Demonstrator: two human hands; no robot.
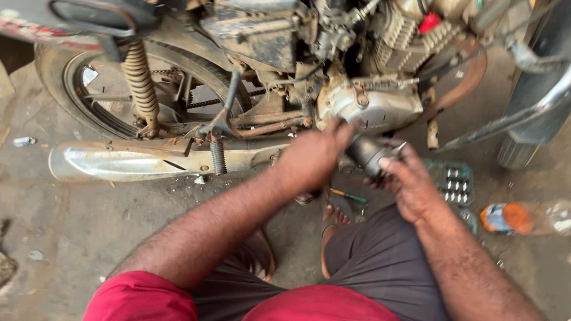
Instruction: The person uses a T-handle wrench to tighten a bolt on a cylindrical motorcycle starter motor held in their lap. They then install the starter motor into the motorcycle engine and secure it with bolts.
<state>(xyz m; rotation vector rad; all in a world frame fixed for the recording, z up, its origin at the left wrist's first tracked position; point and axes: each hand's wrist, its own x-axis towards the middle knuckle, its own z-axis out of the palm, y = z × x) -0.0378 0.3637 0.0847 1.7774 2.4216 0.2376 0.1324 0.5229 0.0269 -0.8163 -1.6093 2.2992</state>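
Observation:
I squat beside a dirty motorcycle; its silver engine side cover (372, 107) is straight ahead. My left hand (312, 156) reaches toward the lower edge of that cover, fingers curled near a dark grey cylindrical part (366, 151). My right hand (404, 181) grips the near end of that same cylindrical part, just below the engine. Which hand carries the part's weight is hard to tell. The chrome exhaust pipe (143, 160) runs leftward under the rear wheel (119, 89).
A screwdriver with a green handle (351, 196) lies on the concrete by my foot. A tray of sockets (455, 181) sits to the right, with a plastic bottle (523, 217) beyond it. The kick lever and rear spring (140, 83) hang at left.

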